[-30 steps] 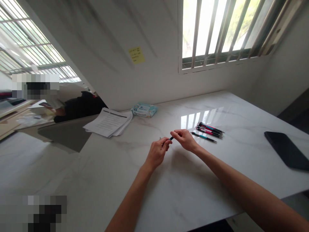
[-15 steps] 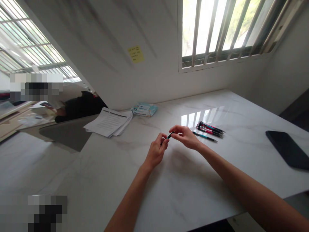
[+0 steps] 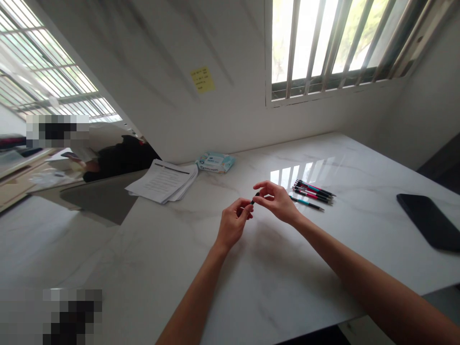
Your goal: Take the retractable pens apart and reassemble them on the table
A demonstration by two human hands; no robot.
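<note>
Over the middle of the table, my left hand [image 3: 233,224] is closed around a pen [image 3: 252,201]. Only a short black length of it shows; my fingers hide the rest. My right hand [image 3: 276,201] pinches the upper end of this pen between thumb and fingers, its index finger arched. Just right of that hand lies a teal and black pen [image 3: 308,204]. Beyond it, several red, teal and black pens [image 3: 313,192] lie side by side.
A dark phone [image 3: 429,221] lies to the right on the marble-patterned table [image 3: 172,268]. A stack of printed papers [image 3: 161,179] and a pack of wipes [image 3: 216,163] are by the wall, under a yellow note [image 3: 202,79]. At far left sits another person [image 3: 115,155].
The fingers of my right hand have shifted on the pen's end, and the index finger is raised higher. Less of the pen shows between my hands. The pens on the table stay put.
</note>
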